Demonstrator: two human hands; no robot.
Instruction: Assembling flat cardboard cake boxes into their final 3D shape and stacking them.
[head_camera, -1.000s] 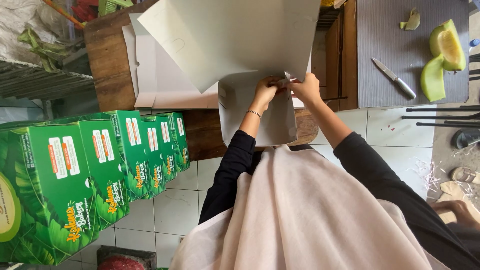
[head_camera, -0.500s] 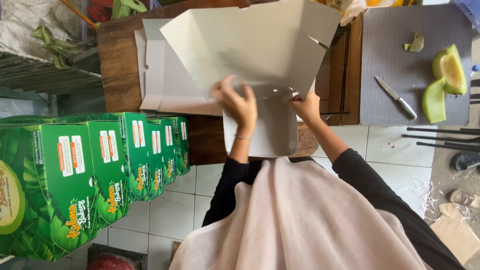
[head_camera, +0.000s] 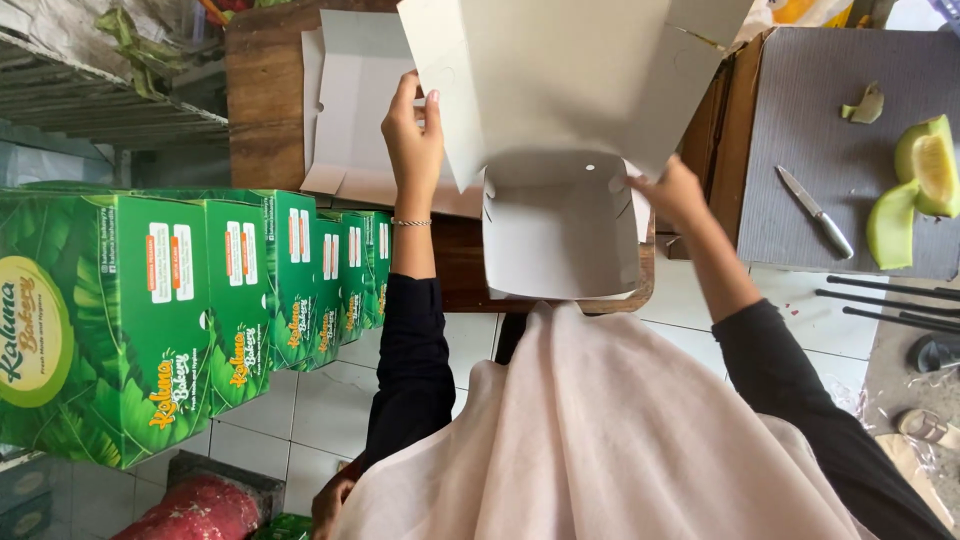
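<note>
A: Step?
B: Folding up a white cardboard box (head_camera: 560, 235) over the wooden surface (head_camera: 265, 110). Left hand (head_camera: 412, 135) is pinching the raised lid's edge, grip grasping. Right hand (head_camera: 675, 192) is pressing the box's side; its grip I cannot tell.
A: Next?
B: Probably steadying the tray below both grips, then tucking flaps.

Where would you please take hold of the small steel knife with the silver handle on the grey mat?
Grip the small steel knife by its handle, the lower-right end, coming from above: it lies flat on the grey mat, its blade pointing up-left, away from the cut green melon.
</note>
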